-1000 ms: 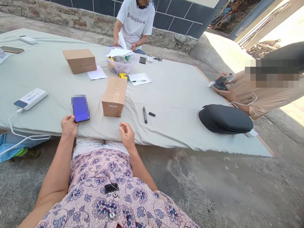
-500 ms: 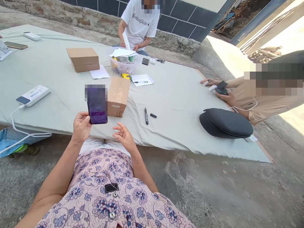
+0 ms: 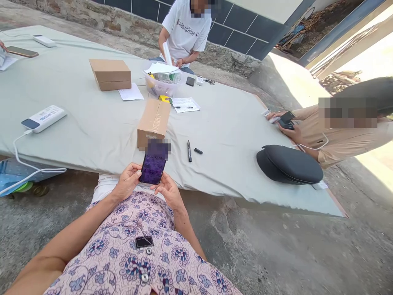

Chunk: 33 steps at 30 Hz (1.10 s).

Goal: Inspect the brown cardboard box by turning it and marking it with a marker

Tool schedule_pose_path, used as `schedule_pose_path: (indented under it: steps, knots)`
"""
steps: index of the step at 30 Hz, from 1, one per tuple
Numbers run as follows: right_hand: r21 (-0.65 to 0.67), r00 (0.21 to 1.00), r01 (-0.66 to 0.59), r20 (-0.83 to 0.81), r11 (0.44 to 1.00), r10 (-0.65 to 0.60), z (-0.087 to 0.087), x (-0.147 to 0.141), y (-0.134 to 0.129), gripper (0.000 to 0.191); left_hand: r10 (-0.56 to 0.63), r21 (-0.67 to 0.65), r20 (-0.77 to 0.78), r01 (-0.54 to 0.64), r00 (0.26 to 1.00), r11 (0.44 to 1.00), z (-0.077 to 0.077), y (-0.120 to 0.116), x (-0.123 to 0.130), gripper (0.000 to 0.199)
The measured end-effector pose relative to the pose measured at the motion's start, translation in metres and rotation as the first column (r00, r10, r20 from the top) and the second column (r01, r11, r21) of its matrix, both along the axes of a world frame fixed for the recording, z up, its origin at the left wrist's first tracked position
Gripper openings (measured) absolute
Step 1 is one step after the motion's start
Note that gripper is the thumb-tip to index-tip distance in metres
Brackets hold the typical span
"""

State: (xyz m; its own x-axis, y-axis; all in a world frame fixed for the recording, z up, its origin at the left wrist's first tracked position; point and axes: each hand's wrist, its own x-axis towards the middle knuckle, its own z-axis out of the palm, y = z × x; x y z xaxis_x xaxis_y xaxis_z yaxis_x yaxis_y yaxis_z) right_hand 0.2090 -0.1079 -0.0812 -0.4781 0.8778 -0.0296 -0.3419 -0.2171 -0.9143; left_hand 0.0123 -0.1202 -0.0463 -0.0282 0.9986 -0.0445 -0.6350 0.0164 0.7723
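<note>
Left hand [image 3: 127,183]: fingers [image 3: 135,171] clenched on left edge of phone [image 3: 152,173].
Right hand [image 3: 168,191]: fingers [image 3: 158,189] loose, spread just below phone; contact unclear.
Phone: upright in left hand, above person's lap, screen lit purple, top blurred.
Mat [image 3: 92,127]: grey-green, front edge just beyond the hands.
Near: carton [image 3: 152,124] just past phone; marker [image 3: 189,151] and its cap [image 3: 198,151] to the right; power bank [image 3: 44,119] to the left, cable [image 3: 24,164] trailing off mat.
Right: black padded case [image 3: 289,164]; co-worker's hands [image 3: 284,125] around a black phone [image 3: 287,120].
Far: tape measure [image 3: 165,98], plastic tub [image 3: 164,85], flat box [image 3: 110,74], seated person [image 3: 183,30] in white T-shirt.
</note>
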Motion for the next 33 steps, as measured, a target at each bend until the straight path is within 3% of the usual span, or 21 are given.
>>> schedule_pose_path:
  steps: [4,12,26,33]
  knots:
    - [0.035,0.998,-0.026,0.058,0.999,0.024,-0.001,0.002,0.000,0.076,-0.014,0.019,-0.017,0.014,1.000,1.000,-0.003,-0.001,-0.001,0.029]
    - [0.094,0.998,0.030,0.050,0.995,-0.035,0.004,-0.007,0.001,0.061,-0.009,0.048,-0.011,0.010,1.000,0.999,0.001,-0.001,-0.004,0.028]
    - [0.082,0.994,-0.009,0.107,0.997,0.000,0.006,-0.009,0.002,0.072,0.016,0.029,-0.021,-0.015,1.000,0.999,0.004,0.000,-0.010,0.030]
    - [0.128,0.988,0.094,0.106,0.987,-0.108,-0.007,-0.006,0.006,0.055,0.161,0.022,-0.035,-0.160,0.986,0.987,0.005,0.009,-0.036,0.038]
